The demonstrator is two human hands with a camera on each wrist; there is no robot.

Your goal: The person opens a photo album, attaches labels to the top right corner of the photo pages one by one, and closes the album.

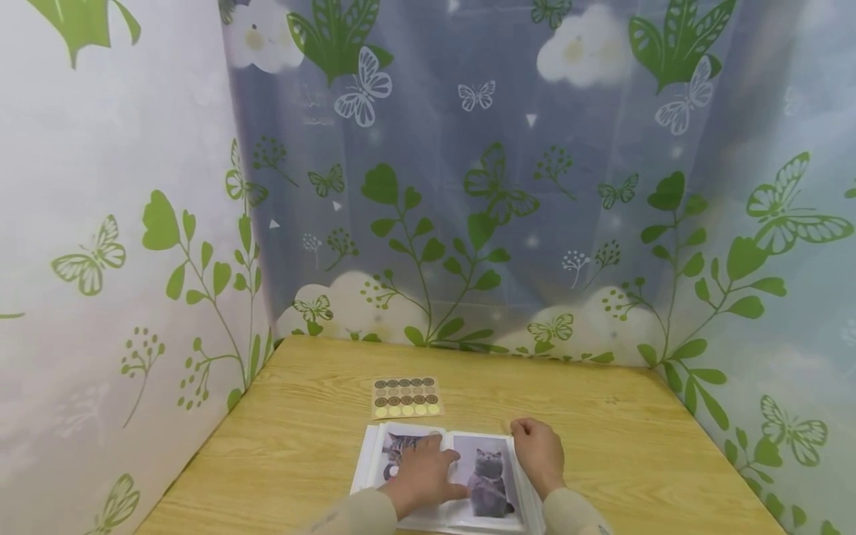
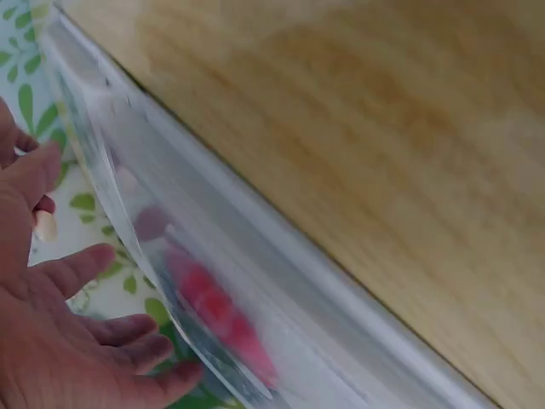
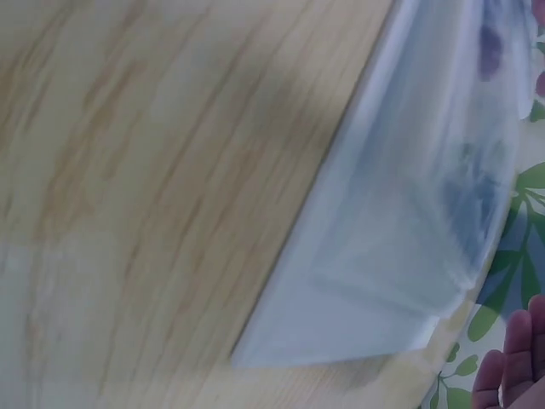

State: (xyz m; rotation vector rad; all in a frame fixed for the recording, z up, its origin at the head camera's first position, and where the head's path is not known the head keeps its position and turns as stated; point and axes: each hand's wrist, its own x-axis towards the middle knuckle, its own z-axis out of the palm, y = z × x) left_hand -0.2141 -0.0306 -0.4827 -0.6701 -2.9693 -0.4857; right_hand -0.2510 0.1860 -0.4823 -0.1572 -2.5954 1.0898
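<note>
An open photo album (image 1: 457, 529) lies at the front of the table, with clear sleeves over its pages. The left page holds a photo of a striped cat (image 1: 403, 443), partly covered by my left hand (image 1: 424, 472). That hand spreads its fingers across the middle of the album. A grey cat photo (image 1: 490, 483) fills the right page. Beside the upper right corner is my right hand (image 1: 540, 452), its fingers curled in; whether they pinch something is unclear. In the left wrist view, a clear sleeve (image 2: 140, 221) stands raised near the left fingers.
Just behind the album lies a sheet of round stickers (image 1: 408, 397), in dark brown, tan and yellow rows. The wooden table (image 1: 628, 438) is enclosed on three sides by patterned curtains (image 1: 428, 223) with green leaves and butterflies.
</note>
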